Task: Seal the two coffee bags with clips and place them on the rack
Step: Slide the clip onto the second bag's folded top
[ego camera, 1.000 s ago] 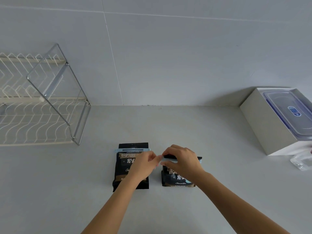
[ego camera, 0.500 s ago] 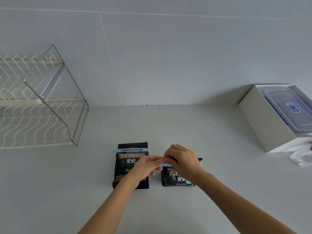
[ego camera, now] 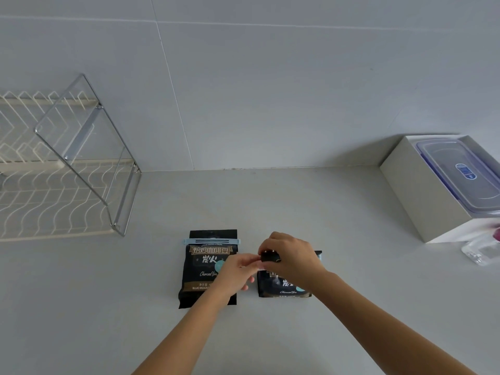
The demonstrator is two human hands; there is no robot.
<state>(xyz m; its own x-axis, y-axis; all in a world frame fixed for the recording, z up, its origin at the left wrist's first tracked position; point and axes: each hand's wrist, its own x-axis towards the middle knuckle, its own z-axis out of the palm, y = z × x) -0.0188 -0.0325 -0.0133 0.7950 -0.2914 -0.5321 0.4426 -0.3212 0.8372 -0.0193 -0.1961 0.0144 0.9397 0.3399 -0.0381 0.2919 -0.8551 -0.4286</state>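
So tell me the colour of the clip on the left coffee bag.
Pale blue; the clip shows best in the head view.

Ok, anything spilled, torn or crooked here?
Nothing stands out. The left coffee bag lies flat, its blue clip straight across the top; the left hand and right hand grip the folded top of the right coffee bag. No spill on the counter.

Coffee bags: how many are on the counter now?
2. Left bag: blue clip across its top. Right bag: beside it, left hand and right hand at its top.
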